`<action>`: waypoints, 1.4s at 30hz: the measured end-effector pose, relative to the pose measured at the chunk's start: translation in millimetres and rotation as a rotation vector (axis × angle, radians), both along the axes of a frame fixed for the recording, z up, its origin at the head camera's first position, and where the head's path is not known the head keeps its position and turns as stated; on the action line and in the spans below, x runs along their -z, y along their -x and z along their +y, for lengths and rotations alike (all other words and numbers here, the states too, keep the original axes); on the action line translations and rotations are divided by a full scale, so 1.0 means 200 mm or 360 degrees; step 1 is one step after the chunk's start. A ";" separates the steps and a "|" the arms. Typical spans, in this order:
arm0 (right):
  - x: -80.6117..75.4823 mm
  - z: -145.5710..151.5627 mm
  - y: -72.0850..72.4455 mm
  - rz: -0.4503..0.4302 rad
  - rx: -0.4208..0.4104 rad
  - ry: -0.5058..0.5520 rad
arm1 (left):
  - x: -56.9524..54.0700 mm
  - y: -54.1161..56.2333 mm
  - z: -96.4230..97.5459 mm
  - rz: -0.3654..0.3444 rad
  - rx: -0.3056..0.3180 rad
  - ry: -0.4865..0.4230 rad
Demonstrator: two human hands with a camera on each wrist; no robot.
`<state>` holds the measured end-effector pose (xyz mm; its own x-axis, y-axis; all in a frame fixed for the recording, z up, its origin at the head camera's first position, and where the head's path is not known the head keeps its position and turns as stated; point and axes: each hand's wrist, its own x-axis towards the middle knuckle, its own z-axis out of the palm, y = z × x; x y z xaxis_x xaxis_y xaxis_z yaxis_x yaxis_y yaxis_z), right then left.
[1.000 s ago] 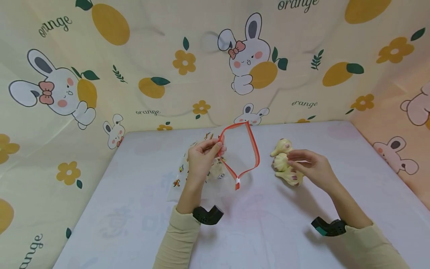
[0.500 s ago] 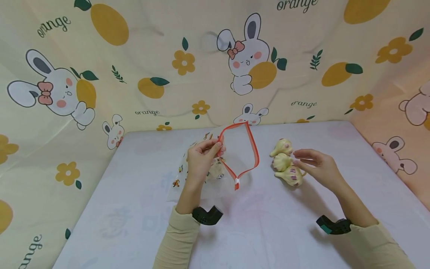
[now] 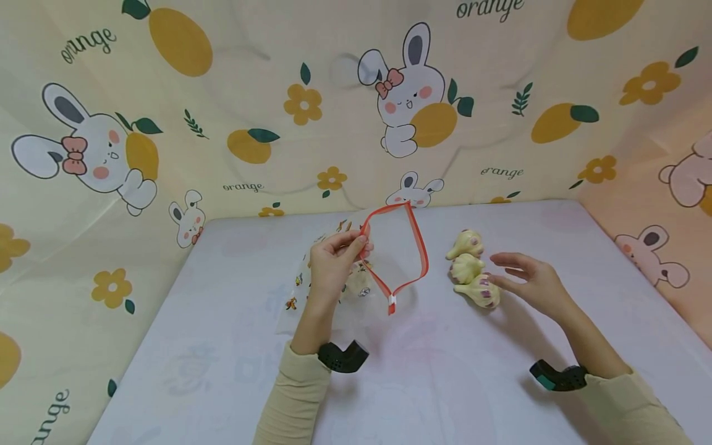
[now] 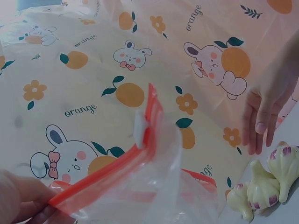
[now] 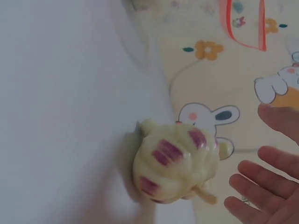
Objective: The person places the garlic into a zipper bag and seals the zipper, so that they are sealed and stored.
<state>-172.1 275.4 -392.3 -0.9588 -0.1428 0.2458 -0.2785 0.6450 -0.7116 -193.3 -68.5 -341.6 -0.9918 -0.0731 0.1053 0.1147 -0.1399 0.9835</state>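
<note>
Pinching the bag (image 3: 360, 289), left grip (image 3: 334, 262) partly hides it; right grip (image 3: 531, 281) hangs wide beside garlic (image 3: 466, 269).

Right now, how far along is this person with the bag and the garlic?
Looks done: the bag has its red rim spread open. In hand: the left hand holds that rim. Likely left: bagging the three garlic bulbs, which lie outside on the table; the right hand beside them holds none.

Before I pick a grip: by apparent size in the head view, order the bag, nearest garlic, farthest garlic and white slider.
1. Bag
2. Nearest garlic, farthest garlic: nearness leaves their order unsure
3. White slider
</note>
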 end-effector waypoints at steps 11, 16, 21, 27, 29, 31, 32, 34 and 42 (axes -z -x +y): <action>0.05 0.04 0.02 -0.0101 -0.0062 -0.0019 | 0.00 0.00 0.00 0.0029 0.0012 0.0003; 0.08 0.05 0.02 -0.0234 -0.0117 -0.0076 | 0.01 0.00 0.00 0.0017 0.0011 0.0010; 0.11 0.06 0.02 -0.0307 -0.0145 -0.0122 | 0.01 -0.01 0.00 -0.0011 0.0009 0.0009; 0.13 0.06 0.03 -0.0329 -0.0171 -0.0123 | 0.02 -0.01 0.01 -0.0032 0.0013 0.0012; 0.14 0.06 0.03 -0.0351 -0.0162 -0.0121 | 0.01 -0.01 0.01 -0.0017 0.0019 0.0005; 0.14 0.07 0.04 -0.0359 -0.0164 -0.0114 | 0.01 -0.01 0.01 -0.0008 0.0020 -0.0002; 0.14 0.07 0.04 -0.0363 -0.0164 -0.0108 | 0.00 -0.01 0.01 -0.0004 0.0020 0.0001; 0.15 0.07 0.04 -0.0366 -0.0168 -0.0091 | 0.00 -0.01 0.01 -0.0004 0.0017 0.0005; 0.17 0.07 0.05 -0.0385 -0.0158 -0.0040 | -0.01 -0.01 0.01 -0.0002 0.0014 0.0017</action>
<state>-182.3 289.5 -425.9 -0.9702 -0.2422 0.0061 -0.1649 0.6414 -0.7493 -190.7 -66.9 -340.2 -0.9924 -0.0634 0.1050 0.1126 -0.1305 0.9850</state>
